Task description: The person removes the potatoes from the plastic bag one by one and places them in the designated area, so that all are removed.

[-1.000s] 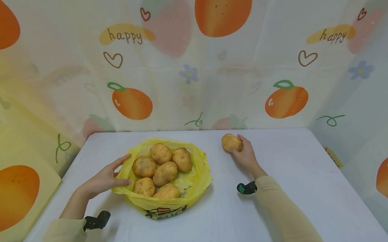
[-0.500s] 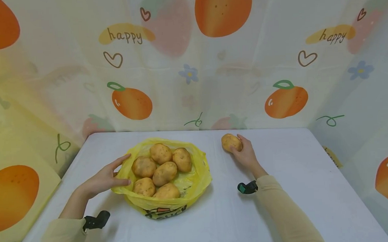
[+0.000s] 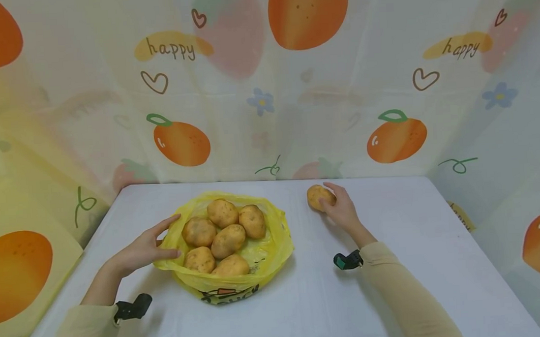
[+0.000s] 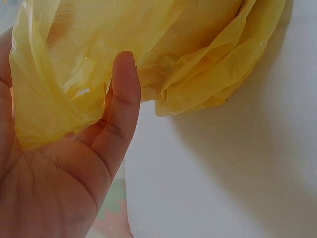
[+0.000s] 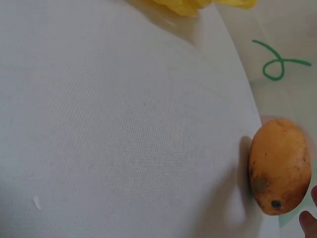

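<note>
A yellow plastic bag (image 3: 274, 247) stands with its mouth wide on the white table, several potatoes (image 3: 228, 241) inside. My left hand (image 3: 139, 252) holds the bag's left rim, thumb and forefinger spread along it. In the left wrist view, a fold of yellow plastic (image 4: 59, 114) lies in the palm between the fingers. Right of the bag, near the table's back edge, sits a single potato (image 3: 319, 197). My right hand (image 3: 343, 210) is beside it, forefinger raised past it and thumb overlapping its side. The right wrist view shows fingertips (image 5: 308, 222) just off that potato (image 5: 280, 166).
The white table (image 3: 417, 262) ends at a printed cloth backdrop (image 3: 295, 121) right behind the potato. Black wrist cameras (image 3: 132, 307) are strapped on both forearms over beige sleeves (image 3: 409, 298).
My right hand has loosened around the lone potato, its forefinger lifting away and the wrist shifting slightly right. The potato, the bag and my left hand have stayed in place.
</note>
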Action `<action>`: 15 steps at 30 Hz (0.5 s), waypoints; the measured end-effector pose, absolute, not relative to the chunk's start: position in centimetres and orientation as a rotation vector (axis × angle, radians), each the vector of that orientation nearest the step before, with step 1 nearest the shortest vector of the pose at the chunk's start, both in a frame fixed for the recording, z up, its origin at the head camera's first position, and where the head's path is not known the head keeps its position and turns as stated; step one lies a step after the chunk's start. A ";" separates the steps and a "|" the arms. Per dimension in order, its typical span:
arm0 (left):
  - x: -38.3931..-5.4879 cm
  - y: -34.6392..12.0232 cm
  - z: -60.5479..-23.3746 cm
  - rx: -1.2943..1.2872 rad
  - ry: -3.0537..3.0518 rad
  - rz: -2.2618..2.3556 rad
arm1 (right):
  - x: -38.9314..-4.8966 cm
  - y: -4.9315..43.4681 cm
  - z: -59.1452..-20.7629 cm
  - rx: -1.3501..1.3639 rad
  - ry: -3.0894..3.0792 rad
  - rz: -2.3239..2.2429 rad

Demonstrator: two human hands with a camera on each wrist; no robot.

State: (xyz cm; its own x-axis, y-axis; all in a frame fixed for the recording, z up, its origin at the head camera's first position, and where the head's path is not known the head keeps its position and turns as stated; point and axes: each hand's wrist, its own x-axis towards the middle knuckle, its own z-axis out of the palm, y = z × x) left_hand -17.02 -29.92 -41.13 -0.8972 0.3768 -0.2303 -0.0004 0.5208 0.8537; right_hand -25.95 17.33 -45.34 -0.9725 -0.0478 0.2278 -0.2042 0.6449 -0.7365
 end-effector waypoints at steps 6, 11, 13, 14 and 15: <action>-17.0 -30.0 -41.1 0.319 2.409 1.307 | -25.6 16.5 -44.8 0.328 -2.647 1.259; -17.0 -30.0 -41.0 0.322 2.405 1.301 | -25.2 15.6 -44.0 0.402 -2.604 1.292; -17.0 -29.9 -40.9 0.321 2.395 1.308 | -25.1 15.3 -43.7 0.413 -2.598 1.298; -17.0 -29.9 -40.9 0.326 2.397 1.305 | -25.0 15.1 -43.5 0.419 -2.603 1.293; -17.0 -29.9 -40.8 0.326 2.397 1.304 | -24.9 14.9 -43.3 0.422 -2.610 1.295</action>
State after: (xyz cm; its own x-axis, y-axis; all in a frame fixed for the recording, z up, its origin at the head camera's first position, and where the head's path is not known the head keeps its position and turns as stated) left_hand -16.95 -29.86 -40.83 -0.8963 0.3811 -0.2266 0.0168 0.5399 0.8416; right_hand -24.91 14.94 -43.30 -0.9399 -0.1650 0.2990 -0.3379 0.5761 -0.7442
